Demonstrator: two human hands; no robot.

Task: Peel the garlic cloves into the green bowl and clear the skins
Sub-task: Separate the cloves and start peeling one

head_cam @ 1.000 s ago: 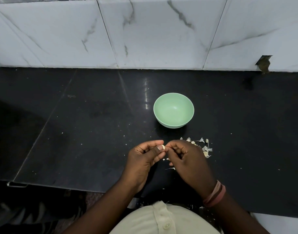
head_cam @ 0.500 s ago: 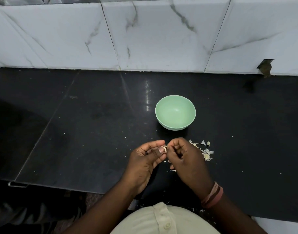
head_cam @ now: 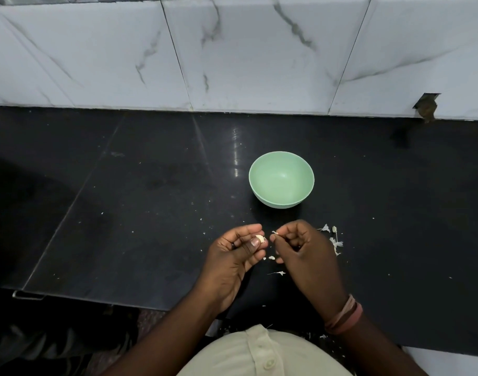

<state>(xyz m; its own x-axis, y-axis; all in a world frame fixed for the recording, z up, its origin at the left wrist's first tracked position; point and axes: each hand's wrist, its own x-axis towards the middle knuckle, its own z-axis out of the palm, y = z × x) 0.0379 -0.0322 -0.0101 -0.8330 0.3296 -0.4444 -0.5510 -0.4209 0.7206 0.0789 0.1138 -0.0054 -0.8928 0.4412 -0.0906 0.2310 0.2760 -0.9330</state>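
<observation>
My left hand [head_cam: 233,256] pinches a small pale garlic clove [head_cam: 260,238] between thumb and fingers, just above the black counter. A little to its right, my right hand [head_cam: 300,248] pinches a thin piece of garlic skin [head_cam: 274,232] at its fingertips, a short gap from the clove. The green bowl [head_cam: 281,179] stands upright beyond both hands and shows nothing inside. Loose white skins [head_cam: 335,240] lie on the counter right of my right hand, and a few scraps [head_cam: 276,272] lie between the hands.
The black stone counter [head_cam: 151,202] runs left and right, backed by a white marble-tiled wall [head_cam: 232,55]. Its near edge [head_cam: 102,301] runs just in front of my body. A dark notch [head_cam: 426,105] is cut in the wall tile at far right.
My two hands were touching at the clove; now the right hand has pulled a short way off to the right with a piece of skin. The camera has tilted slightly.
</observation>
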